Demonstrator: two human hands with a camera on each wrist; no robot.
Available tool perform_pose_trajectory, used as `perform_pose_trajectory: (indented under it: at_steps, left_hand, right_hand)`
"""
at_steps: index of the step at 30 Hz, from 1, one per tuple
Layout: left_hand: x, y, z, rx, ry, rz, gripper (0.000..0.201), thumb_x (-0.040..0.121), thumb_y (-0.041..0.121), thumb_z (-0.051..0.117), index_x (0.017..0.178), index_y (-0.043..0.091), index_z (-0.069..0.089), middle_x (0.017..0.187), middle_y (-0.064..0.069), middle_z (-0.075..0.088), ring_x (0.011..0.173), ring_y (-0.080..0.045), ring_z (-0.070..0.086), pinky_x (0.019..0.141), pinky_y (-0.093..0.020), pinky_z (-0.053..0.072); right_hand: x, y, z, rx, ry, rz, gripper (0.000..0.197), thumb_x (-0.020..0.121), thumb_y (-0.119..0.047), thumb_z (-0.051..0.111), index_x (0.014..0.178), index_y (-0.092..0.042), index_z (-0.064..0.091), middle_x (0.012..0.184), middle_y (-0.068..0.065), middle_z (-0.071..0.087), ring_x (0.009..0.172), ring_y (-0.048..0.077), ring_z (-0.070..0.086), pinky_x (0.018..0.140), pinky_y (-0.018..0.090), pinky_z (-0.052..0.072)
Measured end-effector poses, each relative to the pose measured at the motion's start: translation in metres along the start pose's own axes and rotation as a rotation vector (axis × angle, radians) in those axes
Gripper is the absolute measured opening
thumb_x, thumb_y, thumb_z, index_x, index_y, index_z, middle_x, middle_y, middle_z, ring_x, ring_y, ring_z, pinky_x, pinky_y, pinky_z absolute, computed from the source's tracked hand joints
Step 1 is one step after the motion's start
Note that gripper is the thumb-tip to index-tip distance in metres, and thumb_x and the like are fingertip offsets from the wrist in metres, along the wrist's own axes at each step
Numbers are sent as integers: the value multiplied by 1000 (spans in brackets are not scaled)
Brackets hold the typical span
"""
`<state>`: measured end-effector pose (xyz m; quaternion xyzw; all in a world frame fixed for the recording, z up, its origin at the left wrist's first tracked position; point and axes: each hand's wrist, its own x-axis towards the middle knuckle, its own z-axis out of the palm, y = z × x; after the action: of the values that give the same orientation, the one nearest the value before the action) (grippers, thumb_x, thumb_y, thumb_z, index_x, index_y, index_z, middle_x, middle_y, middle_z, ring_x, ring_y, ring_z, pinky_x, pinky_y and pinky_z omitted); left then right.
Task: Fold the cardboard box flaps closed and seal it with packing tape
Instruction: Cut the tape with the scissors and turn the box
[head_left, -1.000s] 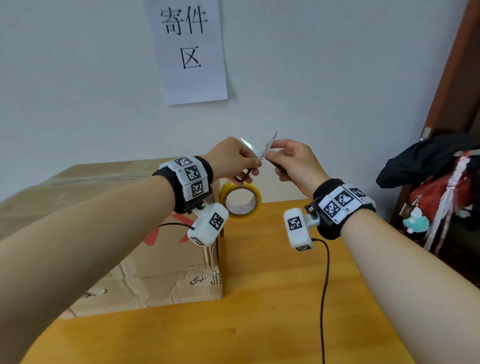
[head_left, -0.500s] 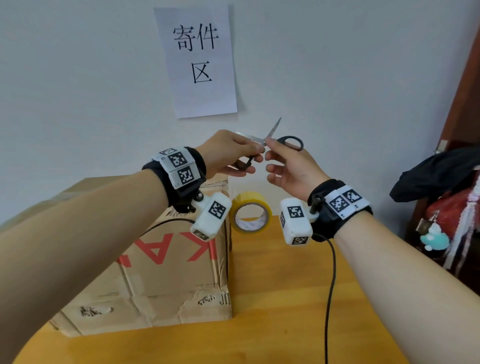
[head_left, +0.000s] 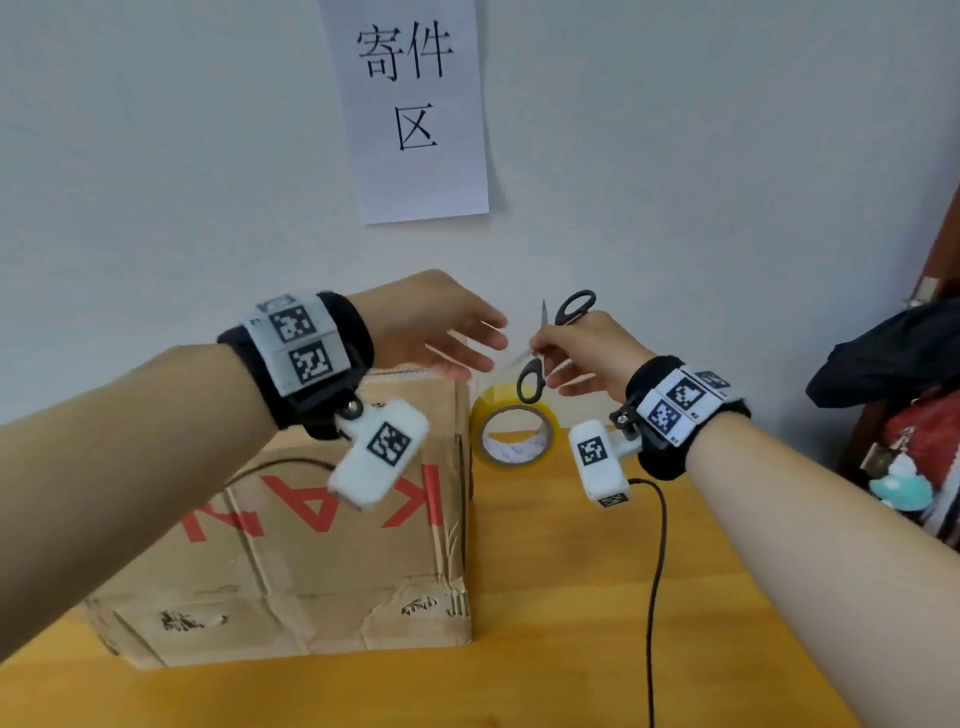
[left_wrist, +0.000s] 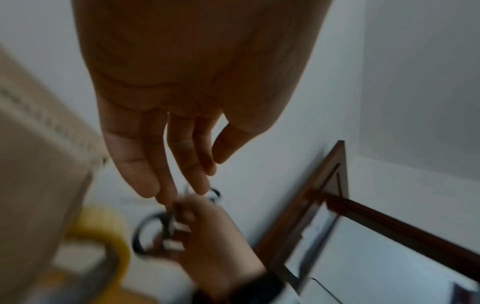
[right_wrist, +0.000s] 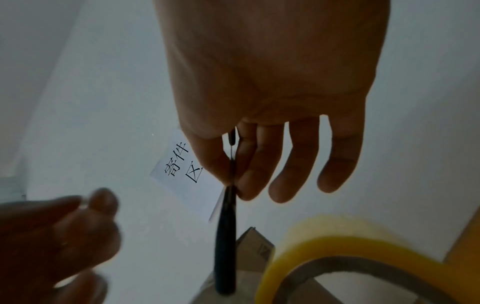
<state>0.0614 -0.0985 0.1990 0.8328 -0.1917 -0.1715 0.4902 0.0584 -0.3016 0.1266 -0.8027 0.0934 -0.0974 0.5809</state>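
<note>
Black-handled scissors (head_left: 550, 343) sit pinched in the right hand (head_left: 587, 353), thumb and forefinger closed on them near the pivot, the other fingers (right_wrist: 293, 164) hanging loosely below. 1 handle loop points up toward 1 o'clock from the hand, the other hangs down toward 7 o'clock, and a thin blade tip stands nearly upright at 11 o'clock.

At 9 o'clock from the scissors the left hand (head_left: 441, 327) is spread wide and holds nothing, its straight fingers (left_wrist: 145, 164) reaching toward the right hand; whether the fingertips touch the scissors I cannot tell, since the left wrist view is blurred there.

Just below both hands, at 6 o'clock, a yellow roll of packing tape (head_left: 514, 431) stands on edge on the desk (head_left: 545, 623), right beside the right side of the cardboard box (head_left: 322, 561). That box rests on the desk at 8 o'clock from the hands, with red letters on its front face and a crumpled lower edge; its top is mostly hidden by the left forearm.

A black cable (head_left: 657, 571) trails from the right wrist across the desk. On the wall at 12 o'clock hangs a paper sign (head_left: 415, 104) with 3 printed characters.
</note>
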Motion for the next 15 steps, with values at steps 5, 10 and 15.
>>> perform_pose_trajectory:
  at_steps: [5, 10, 15]
  left_hand:
    - [-24, -17, 39, -169, -209, -65, 22, 100, 19, 58, 116, 7, 66, 108, -13, 74, 105, -33, 70, 85, -39, 60]
    - [-23, -32, 66, -312, -143, -27, 21, 99, 18, 58, 115, 7, 67, 117, -11, 71, 109, -30, 67, 93, -43, 57]
    - [-21, -49, 95, -403, -79, -125, 28, 96, 23, 61, 120, 9, 66, 107, -2, 70, 93, -23, 64, 78, -36, 54]
  right_hand:
    - [2, -4, -7, -113, -151, 56, 14, 80, -20, 72, 86, -7, 71, 76, 8, 71, 71, 23, 70, 79, 42, 61]
    - [-6, -8, -20, -125, -151, 53, 19, 85, -16, 72, 96, 0, 72, 78, 11, 70, 71, 25, 71, 77, 42, 62]
    - [-15, -9, -32, -107, -146, 50, 13, 87, -9, 70, 95, 0, 67, 82, 15, 66, 78, 30, 69, 76, 42, 62]
